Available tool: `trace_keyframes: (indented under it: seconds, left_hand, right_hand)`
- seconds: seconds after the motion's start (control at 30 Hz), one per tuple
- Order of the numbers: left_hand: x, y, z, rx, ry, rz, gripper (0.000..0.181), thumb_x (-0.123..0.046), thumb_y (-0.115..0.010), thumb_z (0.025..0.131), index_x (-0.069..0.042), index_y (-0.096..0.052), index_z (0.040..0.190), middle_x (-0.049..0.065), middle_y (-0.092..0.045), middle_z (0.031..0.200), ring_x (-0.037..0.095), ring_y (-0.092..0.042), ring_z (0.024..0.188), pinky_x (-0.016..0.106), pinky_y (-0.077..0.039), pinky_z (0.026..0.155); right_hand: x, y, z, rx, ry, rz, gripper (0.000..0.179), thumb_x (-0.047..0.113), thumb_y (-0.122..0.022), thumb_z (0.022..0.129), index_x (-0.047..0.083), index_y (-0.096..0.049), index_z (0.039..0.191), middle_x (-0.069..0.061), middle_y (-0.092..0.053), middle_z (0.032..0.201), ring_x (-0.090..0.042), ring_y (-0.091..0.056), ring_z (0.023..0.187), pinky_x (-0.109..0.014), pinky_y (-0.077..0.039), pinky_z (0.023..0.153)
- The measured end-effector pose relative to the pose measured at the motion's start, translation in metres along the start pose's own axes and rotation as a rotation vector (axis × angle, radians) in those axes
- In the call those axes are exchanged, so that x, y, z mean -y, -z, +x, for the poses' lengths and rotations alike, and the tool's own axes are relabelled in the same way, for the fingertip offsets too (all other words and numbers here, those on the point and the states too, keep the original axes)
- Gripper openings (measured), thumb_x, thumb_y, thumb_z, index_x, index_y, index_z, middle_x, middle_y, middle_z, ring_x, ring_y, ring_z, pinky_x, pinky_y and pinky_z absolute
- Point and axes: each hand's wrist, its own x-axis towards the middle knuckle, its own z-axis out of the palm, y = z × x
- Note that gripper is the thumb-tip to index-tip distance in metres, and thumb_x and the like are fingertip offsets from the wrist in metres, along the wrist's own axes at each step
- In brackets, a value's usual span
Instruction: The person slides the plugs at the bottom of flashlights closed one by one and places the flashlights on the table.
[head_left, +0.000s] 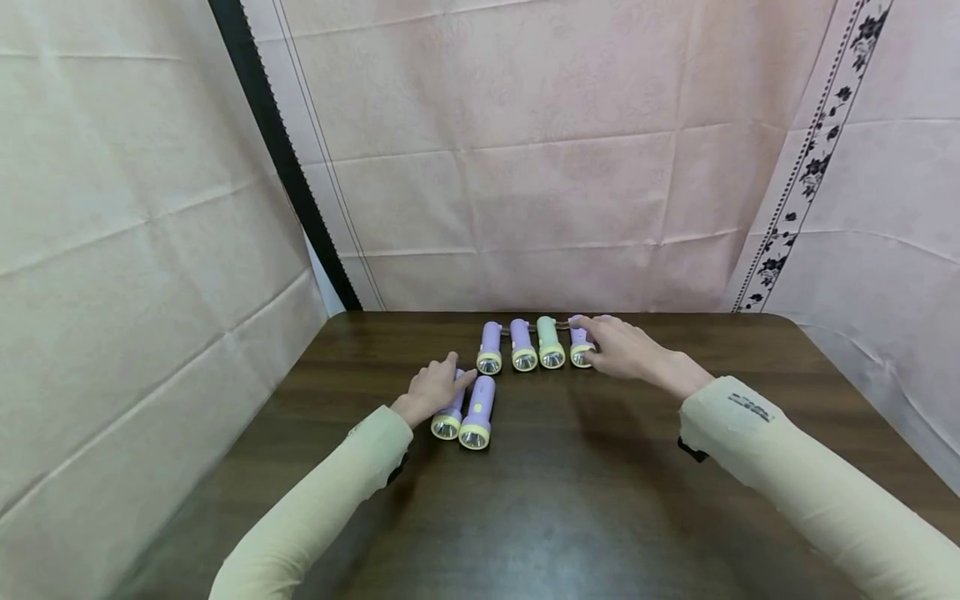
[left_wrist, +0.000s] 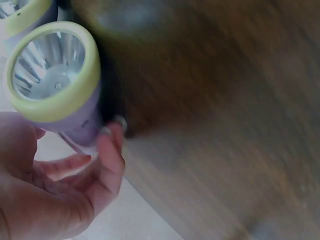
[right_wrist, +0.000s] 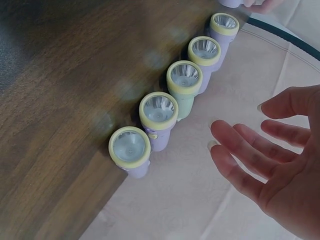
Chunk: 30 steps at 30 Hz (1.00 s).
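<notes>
My left hand grips a purple flashlight with a pale yellow rim; in the left wrist view its fingertips lie along the body, below the lens. Right beside it lies a second purple flashlight. My right hand, fingers spread and loosely bent, hovers over the right end of a row of several flashlights, holding nothing. That row has purple ones and a green one. In the right wrist view the end flashlight shows plainly; the hand mostly hides it in the head view.
Dark brown wooden table under everything, with the row near its far edge. Pale cloth hangs behind the table, and another cloth hangs along the left. A floral band runs down the right side.
</notes>
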Motion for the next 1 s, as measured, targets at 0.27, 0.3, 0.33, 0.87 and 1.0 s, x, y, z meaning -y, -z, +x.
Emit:
trace_keyframes:
  seconds: [0.27, 0.3, 0.33, 0.87, 1.0]
  left_hand:
    - [-0.018, 0.002, -0.006, 0.033, -0.01, 0.007, 0.077, -0.063, -0.054, 0.088, -0.011, -0.04, 0.143, 0.023, -0.044, 0.137, 0.04, -0.054, 0.116, 0.056, -0.045, 0.091]
    - [-0.021, 0.002, -0.007, 0.033, -0.008, 0.013, 0.077, -0.062, -0.055, 0.088, -0.011, -0.039, 0.143, 0.024, -0.043, 0.138, 0.041, -0.053, 0.118, 0.056, -0.045, 0.092]
    - [-0.023, 0.003, -0.008, 0.032, -0.002, 0.015, 0.077, -0.061, -0.057, 0.088, -0.012, -0.039, 0.143, 0.024, -0.043, 0.139, 0.041, -0.052, 0.119, 0.056, -0.044, 0.093]
    - [-0.028, 0.01, -0.005, 0.005, 0.018, 0.038, 0.071, -0.059, -0.055, 0.09, -0.012, -0.041, 0.142, 0.021, -0.049, 0.134, 0.04, -0.051, 0.119, 0.054, -0.045, 0.09]
    - [-0.036, 0.016, 0.006, -0.008, -0.016, 0.073, 0.071, -0.057, -0.053, 0.092, -0.011, -0.039, 0.144, 0.022, -0.049, 0.136, 0.041, -0.046, 0.123, 0.056, -0.042, 0.095]
  right_hand:
    - [0.001, -0.001, 0.001, -0.034, -0.008, -0.002, 0.036, 0.009, -0.062, 0.081, 0.003, -0.062, 0.117, -0.013, -0.066, 0.1, -0.031, -0.064, 0.092, -0.048, -0.051, 0.073]
    - [0.002, -0.001, 0.001, -0.035, -0.01, -0.001, 0.035, 0.009, -0.062, 0.081, 0.003, -0.062, 0.116, -0.013, -0.066, 0.099, -0.031, -0.063, 0.092, -0.048, -0.051, 0.073]
    - [0.002, -0.001, 0.001, -0.035, -0.011, 0.003, 0.034, 0.009, -0.063, 0.081, 0.002, -0.063, 0.115, -0.013, -0.066, 0.099, -0.031, -0.063, 0.092, -0.048, -0.051, 0.073]
    - [0.002, -0.002, 0.001, -0.046, -0.01, -0.005, 0.032, 0.007, -0.061, 0.081, 0.0, -0.066, 0.112, -0.014, -0.062, 0.101, -0.026, -0.06, 0.08, -0.043, -0.05, 0.068]
    - [0.003, -0.003, 0.003, -0.029, -0.018, 0.001, 0.032, 0.007, -0.06, 0.081, 0.001, -0.066, 0.112, -0.015, -0.062, 0.105, -0.027, -0.061, 0.084, -0.043, -0.049, 0.068]
